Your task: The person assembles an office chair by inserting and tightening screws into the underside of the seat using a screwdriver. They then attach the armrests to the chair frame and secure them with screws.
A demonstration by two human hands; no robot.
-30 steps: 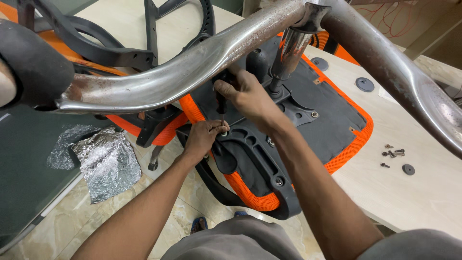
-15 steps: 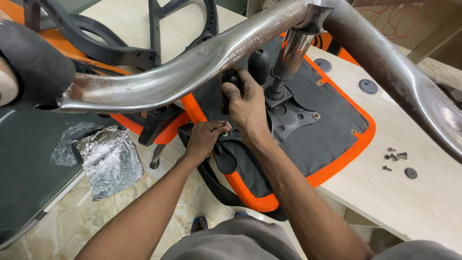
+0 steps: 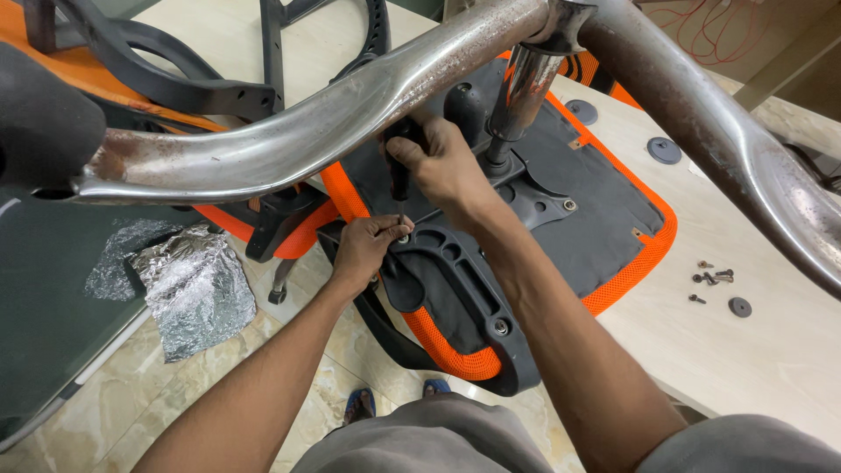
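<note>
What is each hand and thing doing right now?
Right hand: gripping screwdriver, upright.
Left hand: pinching screw at the tip.
Chair seat: upside down on table.
Loose screws: lying on table.
Foil: crumpled.

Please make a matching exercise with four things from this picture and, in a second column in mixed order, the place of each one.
Things:
1. screwdriver
2. crumpled foil
3. loose screws
4. left hand

Places:
A. on the floor, at the left
B. on the wooden table, right of the orange seat
C. gripped in the right hand
D. at the screwdriver's tip, on the black armrest bracket

Pairs: 1-C, 2-A, 3-B, 4-D
</note>
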